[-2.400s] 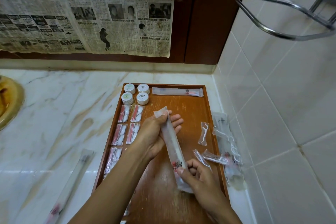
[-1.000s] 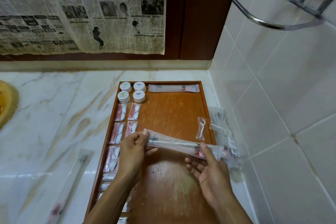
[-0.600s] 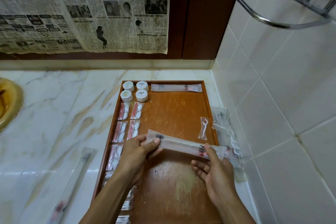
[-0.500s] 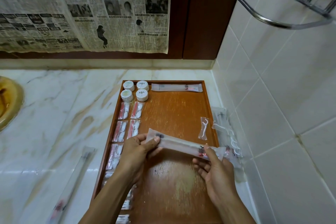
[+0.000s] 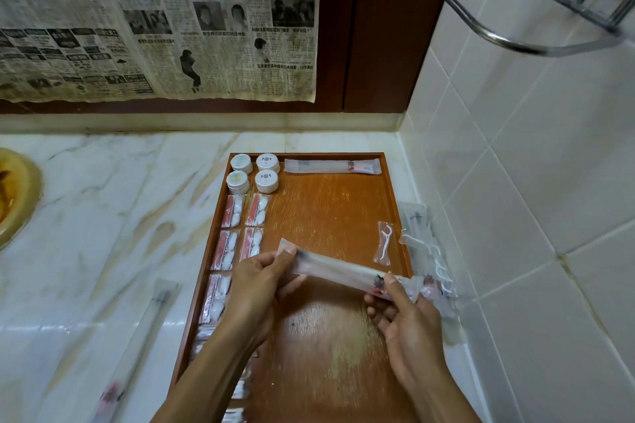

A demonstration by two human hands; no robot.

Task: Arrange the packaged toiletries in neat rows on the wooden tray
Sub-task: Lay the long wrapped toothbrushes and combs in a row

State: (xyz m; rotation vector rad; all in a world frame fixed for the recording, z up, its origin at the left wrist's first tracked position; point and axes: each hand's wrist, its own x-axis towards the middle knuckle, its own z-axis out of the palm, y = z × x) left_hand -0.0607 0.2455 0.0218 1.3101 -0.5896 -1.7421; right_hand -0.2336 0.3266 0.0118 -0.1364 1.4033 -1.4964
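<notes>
Our left fingers (image 5: 287,252) pinch the left end of a long packet (image 5: 338,269), thumb on top and the other fingers curled beneath. Our right fingers (image 5: 391,282) pinch it close to its right end, by the dark and red print. So the packet spans between the left hand (image 5: 256,288) and the right hand (image 5: 409,323), held crosswise over the middle of the tray (image 5: 330,216), its left end a little farther from us than its right. Whether it touches the wood we cannot tell.

On the tray, four round tubs (image 5: 255,172) sit in a square at the far left corner. Just right of them a second packet (image 5: 332,166) lies along the far rim. Near of the tubs, swab packs (image 5: 240,233) run in two columns down the left side, partly hidden under our left hand and forearm. A floss pick (image 5: 383,243) in its wrapper lies by the right rim, just far of the held packet's right end.

Between the tray and the tiled wall (image 5: 532,182) on the right, more wrapped picks (image 5: 433,251) lie in a loose heap on the table (image 5: 103,216). Left of the tray, a blurred packet (image 5: 141,336) lies on the marble. A newspaper (image 5: 158,21) hangs on the far wall, and a metal ring (image 5: 522,10) juts from the tiles at upper right.
</notes>
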